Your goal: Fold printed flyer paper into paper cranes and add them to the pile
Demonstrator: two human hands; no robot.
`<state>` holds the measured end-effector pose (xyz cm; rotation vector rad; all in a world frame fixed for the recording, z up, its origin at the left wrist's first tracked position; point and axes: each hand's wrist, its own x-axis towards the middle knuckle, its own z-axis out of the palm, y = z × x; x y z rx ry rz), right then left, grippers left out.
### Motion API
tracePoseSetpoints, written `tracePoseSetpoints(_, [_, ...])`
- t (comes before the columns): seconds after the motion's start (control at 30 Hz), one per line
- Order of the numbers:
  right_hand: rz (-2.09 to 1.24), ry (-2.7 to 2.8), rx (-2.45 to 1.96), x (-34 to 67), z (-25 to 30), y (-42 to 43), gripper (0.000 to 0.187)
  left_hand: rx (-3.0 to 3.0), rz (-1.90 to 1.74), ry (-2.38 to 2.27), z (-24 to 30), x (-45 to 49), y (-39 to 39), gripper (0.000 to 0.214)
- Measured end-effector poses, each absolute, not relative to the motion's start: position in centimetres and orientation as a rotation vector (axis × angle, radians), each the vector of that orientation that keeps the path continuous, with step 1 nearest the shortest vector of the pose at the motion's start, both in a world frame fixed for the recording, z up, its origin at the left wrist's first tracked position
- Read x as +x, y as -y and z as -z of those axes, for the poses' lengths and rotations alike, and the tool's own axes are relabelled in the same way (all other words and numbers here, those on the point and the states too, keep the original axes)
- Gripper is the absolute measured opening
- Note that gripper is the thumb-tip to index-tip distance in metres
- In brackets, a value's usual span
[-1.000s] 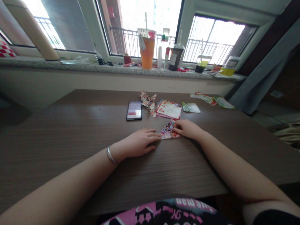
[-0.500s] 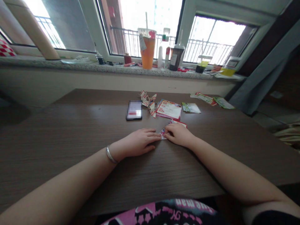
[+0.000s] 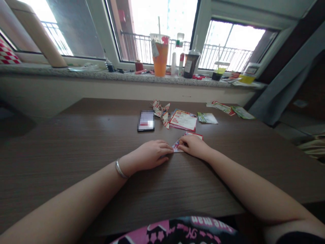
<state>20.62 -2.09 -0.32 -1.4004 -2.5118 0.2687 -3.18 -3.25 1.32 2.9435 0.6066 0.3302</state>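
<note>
A folded sheet of printed paper [image 3: 176,147], white with red and purple print, lies on the table between my hands. My left hand [image 3: 154,154] rests flat with fingers stretched out, their tips on the paper's left corner. A silver bangle circles the left wrist. My right hand [image 3: 194,145] lies over the paper with fingers curled and pressed down on it, hiding its middle. Just behind is a stack of printed sheets [image 3: 183,120] with red borders. Folded paper pieces [image 3: 162,113], striped and pointed, sit left of the stack.
A phone [image 3: 146,121] lies behind my left hand. Green-and-white paper slips [image 3: 207,118] and more strips [image 3: 223,107] lie at the back right. On the stone windowsill [image 3: 132,77] stand a tall cup of orange drink [image 3: 160,57], a dark drink cup [image 3: 191,64] and bottles.
My fingertips have come slightly apart, so a little more of the paper's left corner shows between the hands. The whole view has shifted slightly; the other things stay put.
</note>
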Motion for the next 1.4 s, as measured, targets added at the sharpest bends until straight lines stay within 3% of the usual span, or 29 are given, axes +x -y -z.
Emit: tracePoseSetpoints(1.4, [-0.203, 2.549, -1.437, 20.7, -0.4, 1.6, 0.018, 3.056, -0.219, -0.729, -2.9, -2.2, 3.7, 0.021])
